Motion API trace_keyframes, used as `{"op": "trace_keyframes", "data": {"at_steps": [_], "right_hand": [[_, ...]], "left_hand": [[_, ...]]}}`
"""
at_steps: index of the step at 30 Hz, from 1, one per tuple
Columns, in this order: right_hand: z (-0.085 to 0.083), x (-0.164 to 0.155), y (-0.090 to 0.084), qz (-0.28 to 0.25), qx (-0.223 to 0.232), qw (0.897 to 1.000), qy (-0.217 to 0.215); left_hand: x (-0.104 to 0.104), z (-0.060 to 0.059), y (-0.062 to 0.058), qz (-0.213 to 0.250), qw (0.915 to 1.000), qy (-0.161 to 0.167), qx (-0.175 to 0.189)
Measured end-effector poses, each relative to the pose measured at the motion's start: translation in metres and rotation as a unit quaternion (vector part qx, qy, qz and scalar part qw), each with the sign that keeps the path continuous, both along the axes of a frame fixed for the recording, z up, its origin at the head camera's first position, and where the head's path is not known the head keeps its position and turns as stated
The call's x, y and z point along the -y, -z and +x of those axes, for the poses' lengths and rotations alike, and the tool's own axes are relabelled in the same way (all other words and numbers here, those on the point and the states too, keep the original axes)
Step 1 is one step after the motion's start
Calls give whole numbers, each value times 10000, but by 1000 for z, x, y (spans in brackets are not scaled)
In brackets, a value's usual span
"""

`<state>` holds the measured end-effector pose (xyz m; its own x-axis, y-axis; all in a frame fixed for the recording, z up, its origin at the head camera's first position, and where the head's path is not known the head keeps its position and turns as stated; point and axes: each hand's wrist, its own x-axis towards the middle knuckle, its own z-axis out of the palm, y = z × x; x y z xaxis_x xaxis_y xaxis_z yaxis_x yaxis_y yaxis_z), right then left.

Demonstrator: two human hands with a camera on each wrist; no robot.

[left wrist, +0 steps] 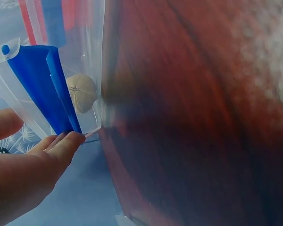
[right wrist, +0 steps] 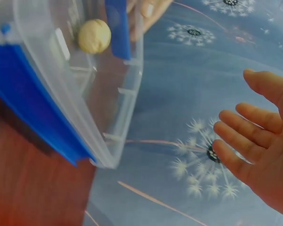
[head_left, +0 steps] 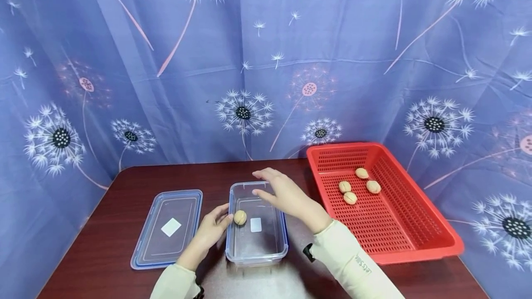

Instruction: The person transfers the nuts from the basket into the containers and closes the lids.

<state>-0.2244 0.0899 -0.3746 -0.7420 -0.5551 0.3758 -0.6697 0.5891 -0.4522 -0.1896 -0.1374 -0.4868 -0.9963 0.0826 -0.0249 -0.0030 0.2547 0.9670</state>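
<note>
A clear plastic food container (head_left: 266, 255) with blue side flaps stands lidless on the table. One walnut (head_left: 240, 217) lies inside it near the left wall, beside a white square label. My left hand (head_left: 214, 227) holds the container's left side; in the left wrist view its fingertips (left wrist: 73, 141) rest on the end of the blue flap (left wrist: 42, 89), with the thumb by the rim. Over the container's far right part hovers my right hand (head_left: 282, 190), its fingers spread and nothing in them. The right wrist view shows its bare palm (right wrist: 273, 155).
On the left lies the container's clear lid (head_left: 187, 239) with a blue seal and a white label. A red perforated basket (head_left: 399, 220) stands to the right, with several walnuts (head_left: 350, 198) in it. A blue dandelion-print curtain (head_left: 266, 82) hangs behind the dark wooden table (head_left: 112, 225).
</note>
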Motion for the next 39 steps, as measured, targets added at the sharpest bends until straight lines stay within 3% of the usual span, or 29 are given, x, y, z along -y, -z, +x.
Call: {"op": "trace_keyframes", "data": {"at_steps": [10,20,27,39], "right_hand": [[-20,-37,-28,-566,-148,9981,186],[-40,-97,-38,-926,-39,9908,985],[-53,-140,-29,-883,170,9847,1494],[-59,-198,-2,-874,632,9700,2181]], "left_hand": [[0,0,1,36,10000,15,-47],[0,0,2,-10,10000,-27,26],[2,-1,2,-11,9999,50,-105],[1,-1,4,29,10000,31,-64]]}}
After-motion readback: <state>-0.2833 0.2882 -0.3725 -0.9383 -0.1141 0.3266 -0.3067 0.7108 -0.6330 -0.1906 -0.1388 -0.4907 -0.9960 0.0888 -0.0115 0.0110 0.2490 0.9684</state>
